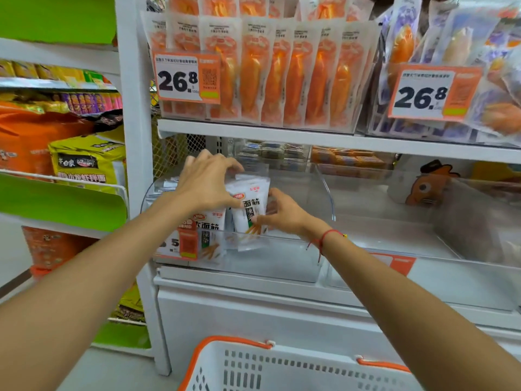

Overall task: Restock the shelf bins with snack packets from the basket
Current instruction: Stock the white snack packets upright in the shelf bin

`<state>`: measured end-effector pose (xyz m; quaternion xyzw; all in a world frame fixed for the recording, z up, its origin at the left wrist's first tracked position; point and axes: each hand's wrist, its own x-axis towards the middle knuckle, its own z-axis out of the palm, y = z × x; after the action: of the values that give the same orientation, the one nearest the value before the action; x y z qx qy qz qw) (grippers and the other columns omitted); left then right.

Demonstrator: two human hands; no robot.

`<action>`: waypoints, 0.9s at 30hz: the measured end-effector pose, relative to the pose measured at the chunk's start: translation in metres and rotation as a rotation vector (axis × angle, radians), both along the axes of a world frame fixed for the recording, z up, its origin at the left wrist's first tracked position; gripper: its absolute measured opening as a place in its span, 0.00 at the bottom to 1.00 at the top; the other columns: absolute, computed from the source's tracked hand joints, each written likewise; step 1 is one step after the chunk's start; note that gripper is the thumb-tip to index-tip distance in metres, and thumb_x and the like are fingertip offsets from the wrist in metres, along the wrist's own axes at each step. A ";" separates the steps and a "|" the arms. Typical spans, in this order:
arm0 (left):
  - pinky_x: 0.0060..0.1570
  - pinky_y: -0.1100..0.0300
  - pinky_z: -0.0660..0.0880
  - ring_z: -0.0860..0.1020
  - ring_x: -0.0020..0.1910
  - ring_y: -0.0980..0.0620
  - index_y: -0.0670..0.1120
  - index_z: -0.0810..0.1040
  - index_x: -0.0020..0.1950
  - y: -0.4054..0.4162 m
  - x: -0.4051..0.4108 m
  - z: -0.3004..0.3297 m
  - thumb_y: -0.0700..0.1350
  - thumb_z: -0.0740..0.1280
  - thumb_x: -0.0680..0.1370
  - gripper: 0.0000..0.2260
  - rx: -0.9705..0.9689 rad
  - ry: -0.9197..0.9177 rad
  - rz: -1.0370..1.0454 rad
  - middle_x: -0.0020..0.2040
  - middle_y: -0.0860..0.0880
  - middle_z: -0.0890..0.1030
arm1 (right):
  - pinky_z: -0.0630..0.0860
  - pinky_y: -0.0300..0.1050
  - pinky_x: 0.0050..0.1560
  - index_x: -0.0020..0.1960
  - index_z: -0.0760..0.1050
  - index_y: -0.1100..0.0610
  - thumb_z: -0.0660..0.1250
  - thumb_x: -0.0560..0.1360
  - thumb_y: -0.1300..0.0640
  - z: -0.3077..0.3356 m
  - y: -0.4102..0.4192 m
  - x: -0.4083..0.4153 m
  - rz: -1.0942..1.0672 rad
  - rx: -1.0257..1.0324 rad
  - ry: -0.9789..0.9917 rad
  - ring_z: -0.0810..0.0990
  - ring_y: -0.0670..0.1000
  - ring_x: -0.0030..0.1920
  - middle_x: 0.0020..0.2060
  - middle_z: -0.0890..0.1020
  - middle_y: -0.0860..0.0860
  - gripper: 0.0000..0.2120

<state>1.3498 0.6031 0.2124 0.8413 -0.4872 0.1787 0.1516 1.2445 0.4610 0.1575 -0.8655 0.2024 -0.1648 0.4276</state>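
Both hands are inside the clear bin (pixel 324 190) on the middle shelf. The left hand (pixel 207 183) sits on top of a bunch of white snack packets (pixel 249 206). Its fingers are bent over the top edges, and its thumb presses on the front of the bunch. The right hand (pixel 282 211) is on the right side of the same bunch, lower down. Its fingers are curled onto the front of the packets, and they pinch near the bottom. So both hands hold the bunch between them.

The packets stand up at the left end of the bin. More white packets (pixel 210 224) stand in front of them, touching the bin's front wall, just behind an orange price tag (pixel 180 242). The right part of the bin has no packets that I can see.

The packets look light and thin. They look soft and bendy, with shiny skins, so they may slip past each other or flop over. I think it is best to hold them on two sides, like now, and squeeze gently. A hard squeeze could crush the snack sticks inside.

The white basket (pixel 282 368) with orange handles is near the person, at the bottom. I cannot see what is in it.

Above the bin, orange packets (pixel 270 71) stand in a row.
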 end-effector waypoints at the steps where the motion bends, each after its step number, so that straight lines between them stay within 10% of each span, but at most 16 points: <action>1: 0.58 0.52 0.61 0.66 0.63 0.48 0.56 0.69 0.67 -0.002 0.003 0.000 0.60 0.75 0.65 0.33 0.038 0.015 -0.016 0.62 0.53 0.75 | 0.79 0.46 0.47 0.66 0.66 0.59 0.72 0.71 0.64 -0.006 -0.003 0.006 0.007 0.002 0.042 0.79 0.54 0.55 0.56 0.79 0.56 0.26; 9: 0.60 0.52 0.65 0.66 0.67 0.45 0.55 0.63 0.73 -0.028 0.003 -0.002 0.53 0.74 0.69 0.35 0.426 -0.082 0.076 0.68 0.48 0.71 | 0.76 0.52 0.59 0.62 0.73 0.61 0.74 0.69 0.60 -0.016 -0.010 0.040 -0.026 -0.054 0.287 0.79 0.56 0.57 0.57 0.79 0.58 0.23; 27: 0.54 0.55 0.67 0.77 0.54 0.47 0.49 0.80 0.55 -0.028 0.009 -0.016 0.59 0.69 0.73 0.17 0.298 -0.475 0.096 0.51 0.49 0.81 | 0.79 0.53 0.55 0.58 0.75 0.63 0.73 0.68 0.57 -0.019 0.006 0.053 -0.030 -0.110 0.495 0.82 0.56 0.52 0.52 0.82 0.58 0.21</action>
<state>1.3589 0.5752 0.1967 0.8109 -0.4896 0.3043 -0.1005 1.2979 0.4675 0.1383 -0.8984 0.3045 0.0352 0.3145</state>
